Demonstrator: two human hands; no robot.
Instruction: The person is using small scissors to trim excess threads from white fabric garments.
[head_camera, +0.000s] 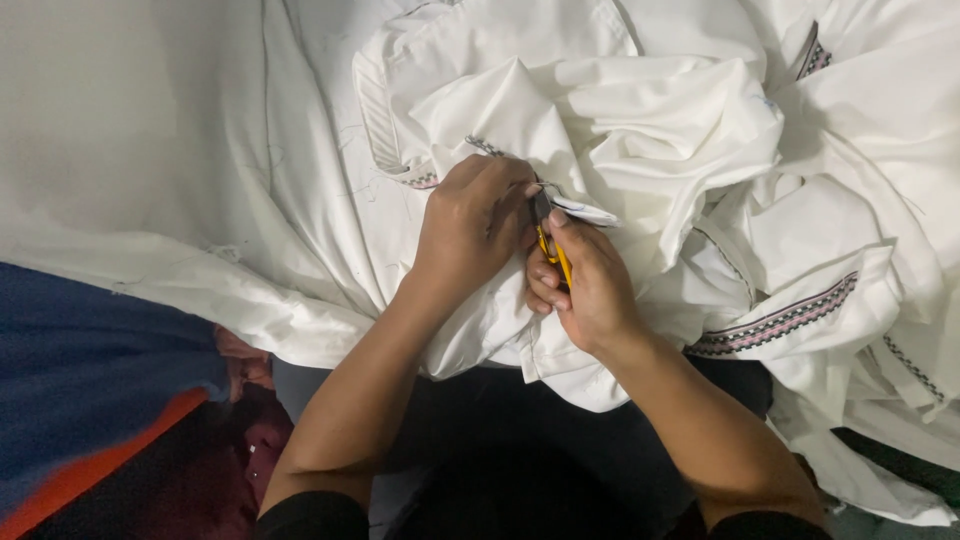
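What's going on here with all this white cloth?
A person is bent over a heap of white garments, some edged with patterned woven trim. The left hand pinches a fold of the cloth, and the right hand holds a small yellow-handled thread snip with its tip at that same fold. Both hands sit close together at the middle of the pile. A blue and orange fabric lies at the lower left.

two hands (470, 225) (590, 285), one yellow thread snips (552, 250) (white garments heaped) (650, 130)
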